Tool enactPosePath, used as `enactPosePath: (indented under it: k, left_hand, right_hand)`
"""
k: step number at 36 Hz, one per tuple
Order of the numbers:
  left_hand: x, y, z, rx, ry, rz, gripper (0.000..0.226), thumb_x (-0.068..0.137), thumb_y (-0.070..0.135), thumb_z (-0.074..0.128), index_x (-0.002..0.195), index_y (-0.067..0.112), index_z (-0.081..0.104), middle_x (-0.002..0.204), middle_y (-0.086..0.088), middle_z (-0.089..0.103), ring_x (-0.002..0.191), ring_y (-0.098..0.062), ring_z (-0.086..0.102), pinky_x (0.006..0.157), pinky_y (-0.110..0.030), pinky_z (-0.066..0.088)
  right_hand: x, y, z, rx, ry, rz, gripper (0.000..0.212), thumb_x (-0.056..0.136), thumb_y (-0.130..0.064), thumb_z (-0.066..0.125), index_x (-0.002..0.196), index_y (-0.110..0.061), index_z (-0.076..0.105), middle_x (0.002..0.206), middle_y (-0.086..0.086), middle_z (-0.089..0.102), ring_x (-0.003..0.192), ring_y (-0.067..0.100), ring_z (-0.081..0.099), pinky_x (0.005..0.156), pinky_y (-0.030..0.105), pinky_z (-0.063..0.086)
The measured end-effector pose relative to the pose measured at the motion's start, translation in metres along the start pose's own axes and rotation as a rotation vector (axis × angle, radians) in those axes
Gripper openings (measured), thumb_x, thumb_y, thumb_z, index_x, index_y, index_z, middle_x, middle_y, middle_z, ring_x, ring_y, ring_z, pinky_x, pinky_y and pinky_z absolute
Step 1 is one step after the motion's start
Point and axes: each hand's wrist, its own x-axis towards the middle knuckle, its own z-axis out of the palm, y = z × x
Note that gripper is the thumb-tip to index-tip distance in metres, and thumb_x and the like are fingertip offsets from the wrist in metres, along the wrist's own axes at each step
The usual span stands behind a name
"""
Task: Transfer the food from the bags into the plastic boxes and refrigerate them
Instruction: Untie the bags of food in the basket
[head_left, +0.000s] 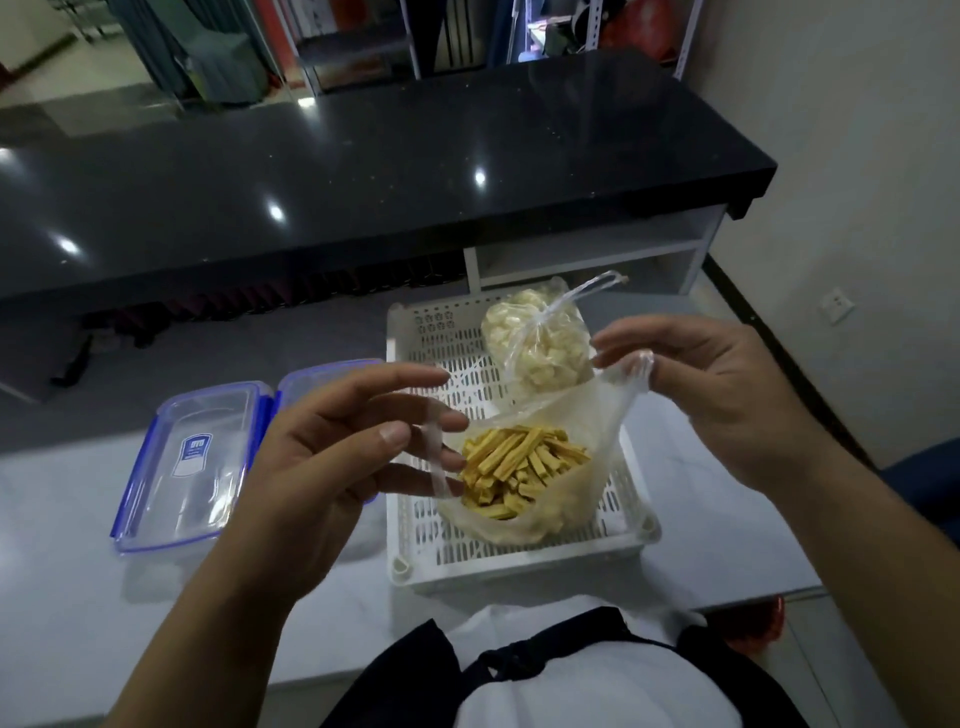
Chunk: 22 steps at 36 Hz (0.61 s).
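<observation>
White basket (519, 561) on pale tabletop (78, 597), holding two clear bags: open bag of yellow sticks (524, 473) at the near side, tied bag of white pieces (535, 343) at the far side. Left hand (332, 447) and right hand (711, 384) each pinch one handle of the open bag, spreading its mouth. Two blue-edged plastic boxes (192, 457) lie left of the basket, side by side.

A long black counter (363, 171) ran across the background, glossy with light spots; white shelving (587, 249) sat beneath its right end. A wall socket (835, 305) showed at right; a pale table (72, 597) lay nearest.
</observation>
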Motion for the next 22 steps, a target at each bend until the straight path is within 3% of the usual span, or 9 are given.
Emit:
enactPosePath:
  k: [4,11,16,20,22]
  left_hand:
    - [-0.001,-0.002,-0.005,0.071,-0.019,0.032,0.035,0.086,0.024,0.066,0.121,0.023,0.071,0.108,-0.017,0.073,0.09,-0.036,0.073,0.075,-0.042,0.06]
    - [0.006,-0.003,-0.014,0.322,0.163,0.226,0.04,0.089,0.019,0.059,0.128,0.029,0.065,0.096,-0.009,0.077,0.087,-0.032,0.074,0.076,-0.038,0.06]
    - [0.011,0.0,-0.027,0.489,0.26,0.244,0.035,0.091,0.028,0.058,0.125,0.031,0.066,0.1,-0.004,0.076,0.091,-0.027,0.074,0.078,-0.035,0.061]
    - [0.025,0.0,-0.036,0.636,0.261,0.206,0.039,0.088,0.039,0.06,0.127,0.04,0.064,0.123,0.009,0.07,0.115,-0.014,0.066,0.093,-0.037,0.057]
    - [0.038,-0.001,-0.043,0.799,0.221,0.122,0.049,0.084,0.054,0.061,0.133,0.051,0.055,0.143,0.018,0.055,0.132,-0.005,0.051,0.106,-0.036,0.044]
  right_hand:
    - [-0.004,0.007,-0.001,0.027,-0.029,0.054,0.03,0.086,-0.026,0.067,0.112,-0.011,0.072,0.106,0.006,0.076,0.103,0.02,0.071,0.084,0.023,0.056]
    - [0.002,0.003,-0.011,0.045,-0.103,0.03,0.035,0.085,-0.019,0.071,0.12,-0.016,0.07,0.121,0.01,0.071,0.118,0.031,0.064,0.094,0.036,0.055]
    - [0.006,-0.005,-0.02,0.068,-0.139,0.02,0.038,0.083,-0.026,0.067,0.121,-0.026,0.07,0.128,0.007,0.068,0.125,0.028,0.06,0.098,0.035,0.053]
    - [0.012,-0.003,-0.028,-0.18,-0.077,0.071,0.038,0.079,-0.047,0.069,0.117,-0.051,0.067,0.128,-0.018,0.065,0.125,0.005,0.057,0.092,0.023,0.054]
    - [0.017,0.005,-0.034,-0.387,-0.069,0.153,0.047,0.074,-0.063,0.067,0.12,-0.06,0.06,0.128,-0.037,0.057,0.124,-0.013,0.048,0.097,0.023,0.043]
